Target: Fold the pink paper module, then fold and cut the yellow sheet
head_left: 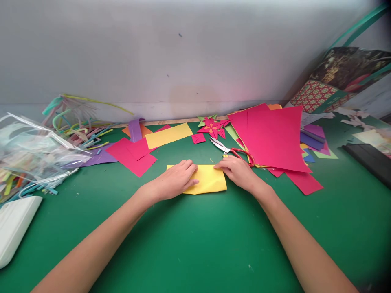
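A folded sheet of yellow paper [210, 179] lies on the green table in front of me, its bent side towards me. My left hand [179, 179] rests over its left part, fingers curled and thumb on the paper, holding it down. At the upper right corner, my right hand [236, 171] has its fingers closed on the paper's far edge. Just beyond that hand lie scissors [226, 149] with red handles, their blades slightly apart. A small folded red paper piece [198, 138] and a red paper star [211, 127] sit farther back.
Large red sheets [271, 138] are stacked at right. Red squares [131, 156] and a yellow-orange strip [169, 136] lie back left. A clear plastic bag [36, 150] and a white object [18, 228] stand at left. At right are a black object [369, 162] and a patterned bag [317, 95].
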`<move>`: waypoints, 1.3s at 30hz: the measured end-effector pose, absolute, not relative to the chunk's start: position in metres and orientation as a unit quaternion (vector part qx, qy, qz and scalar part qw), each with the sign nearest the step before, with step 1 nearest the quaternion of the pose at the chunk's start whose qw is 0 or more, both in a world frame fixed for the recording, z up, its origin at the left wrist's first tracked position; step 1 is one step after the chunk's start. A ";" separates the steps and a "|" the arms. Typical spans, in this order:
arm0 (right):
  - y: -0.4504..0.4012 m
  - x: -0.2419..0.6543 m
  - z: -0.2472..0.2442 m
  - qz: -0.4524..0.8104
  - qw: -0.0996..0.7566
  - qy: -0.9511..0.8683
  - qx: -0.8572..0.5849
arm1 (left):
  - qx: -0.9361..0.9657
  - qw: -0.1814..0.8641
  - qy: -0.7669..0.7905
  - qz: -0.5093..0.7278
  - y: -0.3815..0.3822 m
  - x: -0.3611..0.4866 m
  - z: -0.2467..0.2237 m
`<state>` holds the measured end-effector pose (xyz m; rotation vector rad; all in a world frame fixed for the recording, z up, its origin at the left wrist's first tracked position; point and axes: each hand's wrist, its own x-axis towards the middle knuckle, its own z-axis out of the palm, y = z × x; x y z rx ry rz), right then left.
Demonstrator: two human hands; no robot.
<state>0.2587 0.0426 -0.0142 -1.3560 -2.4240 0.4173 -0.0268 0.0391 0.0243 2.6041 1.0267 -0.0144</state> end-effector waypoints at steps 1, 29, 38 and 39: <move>0.043 0.259 -0.014 0.147 0.165 -0.851 -0.476 | 0.916 0.164 0.365 -0.007 0.039 -0.025 0.024; -0.022 0.177 0.012 -0.046 0.070 -0.914 -0.398 | 0.914 0.171 0.368 0.025 0.040 -0.027 0.020; -0.054 0.193 -0.012 -0.010 0.069 -0.904 -0.421 | 0.914 0.154 0.375 0.006 0.039 -0.026 0.022; -0.059 0.196 -0.012 -0.007 0.069 -0.903 -0.424 | 0.913 0.153 0.377 0.005 0.039 -0.025 0.022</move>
